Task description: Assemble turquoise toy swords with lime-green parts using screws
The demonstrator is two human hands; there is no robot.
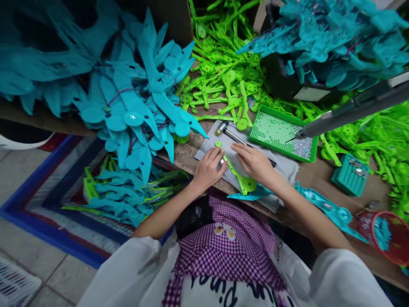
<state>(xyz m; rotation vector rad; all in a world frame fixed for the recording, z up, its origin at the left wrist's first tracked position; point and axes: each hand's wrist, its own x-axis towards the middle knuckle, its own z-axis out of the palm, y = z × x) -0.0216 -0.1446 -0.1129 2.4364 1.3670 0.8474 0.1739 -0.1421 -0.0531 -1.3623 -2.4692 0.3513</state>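
Note:
A lime-green plastic part [238,175] with a round end lies slantwise on a grey cloth [289,170] at the table edge. My left hand [209,167] is closed on its upper stretch, near a small shiny metal piece [224,161]. To the right, my right hand [254,162] has its fingers extended and slightly bent, with nothing visible in them. It partly covers the handle of a hammer [234,135] lying behind. Beneath the green part's round end is a blue plastic part [252,195].
A green basket [271,147] of small bits stands behind, under a dark metal arm [351,108]. Green parts [223,85] are heaped at the back; blue parts [128,102] pile up left. At right are a teal basket [348,181] and a red basket [396,228].

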